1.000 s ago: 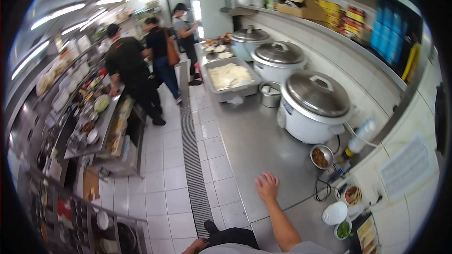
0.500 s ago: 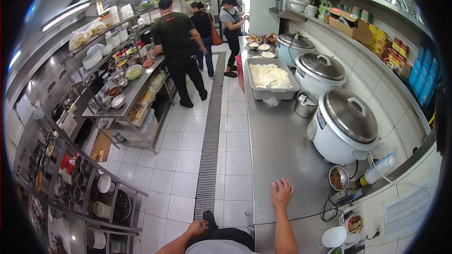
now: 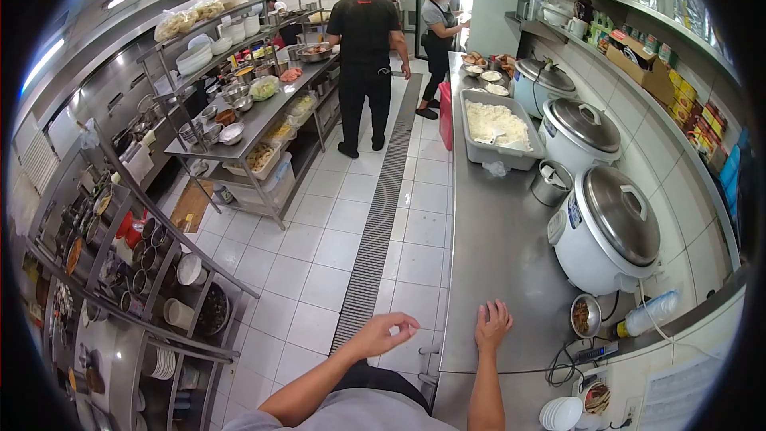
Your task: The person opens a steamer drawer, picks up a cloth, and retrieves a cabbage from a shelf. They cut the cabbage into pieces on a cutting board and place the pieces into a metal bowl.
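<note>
My right hand [image 3: 493,326] rests on the steel counter [image 3: 499,271] with its fingers apart and nothing in it. My left hand [image 3: 387,334] is raised in front of my body, above the floor just left of the counter; its fingers are curved and apart, with nothing visible between them. To the right of my right hand stands a small metal bowl [image 3: 586,316] with brown bits of food. Further up the counter are a large rice cooker [image 3: 606,223], a metal pot [image 3: 550,183] and a grey tub of white rice [image 3: 499,129].
A person in black [image 3: 369,56] stands in the aisle, and another in a grey top [image 3: 439,40] is by the fridge [image 3: 492,16]. Steel shelving [image 3: 239,120] with bowls and food lines the left. A floor drain [image 3: 375,231] runs along the aisle. Black cables [image 3: 565,361] lie at the right.
My left hand has risen from beside my lap and moved right. The view has turned left. The person in black has moved further up the aisle, hiding the person with the bag.
</note>
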### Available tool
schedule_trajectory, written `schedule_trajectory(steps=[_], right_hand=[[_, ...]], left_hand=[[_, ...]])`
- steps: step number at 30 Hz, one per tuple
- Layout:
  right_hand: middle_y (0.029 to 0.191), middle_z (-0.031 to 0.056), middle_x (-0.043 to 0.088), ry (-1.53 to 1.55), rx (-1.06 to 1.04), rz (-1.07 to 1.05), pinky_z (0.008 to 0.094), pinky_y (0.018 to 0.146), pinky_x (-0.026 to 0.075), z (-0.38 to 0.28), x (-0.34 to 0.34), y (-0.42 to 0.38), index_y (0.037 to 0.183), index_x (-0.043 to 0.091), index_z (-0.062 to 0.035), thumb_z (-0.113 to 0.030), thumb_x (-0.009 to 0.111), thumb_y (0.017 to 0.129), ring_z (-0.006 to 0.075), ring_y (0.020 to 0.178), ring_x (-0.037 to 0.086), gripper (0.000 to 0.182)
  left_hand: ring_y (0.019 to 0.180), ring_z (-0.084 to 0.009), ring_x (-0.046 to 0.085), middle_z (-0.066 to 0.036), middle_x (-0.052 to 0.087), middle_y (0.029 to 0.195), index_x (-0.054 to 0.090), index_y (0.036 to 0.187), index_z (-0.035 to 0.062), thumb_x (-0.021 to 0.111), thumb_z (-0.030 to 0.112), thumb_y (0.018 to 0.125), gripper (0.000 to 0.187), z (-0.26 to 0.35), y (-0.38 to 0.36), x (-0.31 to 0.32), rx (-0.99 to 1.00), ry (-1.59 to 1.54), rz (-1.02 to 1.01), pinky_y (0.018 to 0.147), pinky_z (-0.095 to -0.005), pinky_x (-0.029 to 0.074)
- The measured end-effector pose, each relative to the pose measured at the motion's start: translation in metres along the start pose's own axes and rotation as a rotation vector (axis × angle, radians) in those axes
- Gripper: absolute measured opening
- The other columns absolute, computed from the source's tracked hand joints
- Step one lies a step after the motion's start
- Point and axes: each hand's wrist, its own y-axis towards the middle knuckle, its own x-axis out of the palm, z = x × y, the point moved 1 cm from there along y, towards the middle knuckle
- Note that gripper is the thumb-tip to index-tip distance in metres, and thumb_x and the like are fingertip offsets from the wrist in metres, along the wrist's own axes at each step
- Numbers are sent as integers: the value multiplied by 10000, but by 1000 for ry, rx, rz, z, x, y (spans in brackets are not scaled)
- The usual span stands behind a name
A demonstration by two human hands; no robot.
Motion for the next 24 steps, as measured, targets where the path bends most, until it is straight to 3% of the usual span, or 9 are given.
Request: schedule_trajectory(steps=[2, 3, 5, 6, 8, 10, 11, 12, 24], right_hand=[[1357, 111, 547, 0, 5, 3, 516, 1135, 227, 0, 0, 0, 1163, 672, -88, -378, 550, 949, 290, 1324, 430, 380], [1357, 112, 547, 4, 0, 1, 514, 1136, 226, 0, 0, 0, 1165, 671, -87, -379, 549, 949, 290, 1324, 431, 383], [1356, 111, 548, -2, -8, 10, 513, 1135, 227, 1, 1, 1, 1165, 670, -87, -378, 552, 948, 291, 1322, 433, 382], [1355, 111, 549, -1, -25, 16, 513, 1135, 228, 2, 1, 0, 1165, 669, -88, -377, 554, 947, 292, 1321, 435, 380], [1353, 110, 550, -8, -29, 13, 513, 1132, 231, 5, 3, 0, 1165, 669, -88, -377, 558, 945, 294, 1318, 438, 379], [1351, 109, 552, -7, -37, 10, 514, 1130, 235, 4, 4, 0, 1166, 668, -89, -376, 562, 943, 295, 1315, 441, 378], [1353, 108, 551, -8, -32, 13, 514, 1127, 238, 4, 4, 1, 1167, 667, -89, -373, 566, 942, 293, 1315, 441, 376], [1354, 107, 550, -12, -26, 18, 514, 1125, 242, 4, 4, 0, 1168, 667, -88, -370, 570, 940, 291, 1316, 441, 375], [1337, 107, 556, -21, -56, 55, 506, 1111, 260, 5, 5, 0, 1154, 676, -83, -349, 580, 939, 282, 1281, 469, 355]], left_hand=[[808, -137, 605, -32, 631, 793, 669, 1105, 80, 663, 163, 898, 223, 24, -11, 7, 106, -8, 80, 779, -284, 479], [815, -139, 602, -34, 630, 832, 645, 1093, 50, 743, 126, 826, 295, 39, -18, 4, 88, -4, 154, 770, -287, 480], [854, -168, 586, -62, 607, 923, 562, 1161, 30, 824, 119, 737, 506, 59, -21, -18, 438, 94, 492, 791, -308, 476], [931, -216, 559, -112, 556, 1056, 436, 1265, 40, 874, 159, 672, 747, 73, -21, -40, 638, 178, 613, 838, -368, 472], [988, -264, 539, -150, 519, 1134, 363, 1307, 51, 920, 281, 616, 917, 142, -30, -95, 985, 414, 972, 841, -432, 484], [1068, -307, 510, -133, 442, 1265, 249, 1425, 93, 895, 447, 636, 1080, 204, -65, -148, 1156, 695, 1146, 898, -480, 471], [1243, -334, 468, -191, 468, 1322, 200, 1488, 80, 625, 608, 856, 927, 236, -74, -158, 1317, 751, 1234, 991, -571, 421], [1335, -330, 402, -195, 434, 1401, 203, 1503, 139, 531, 620, 906, 834, 261, -79, -159, 1445, 770, 1472, 1037, -598, 365], [1339, -332, 398, -195, 432, 1403, 207, 1501, 141, 518, 618, 913, 818, 257, -94, -146, 1435, 751, 1515, 1042, -600, 356]])
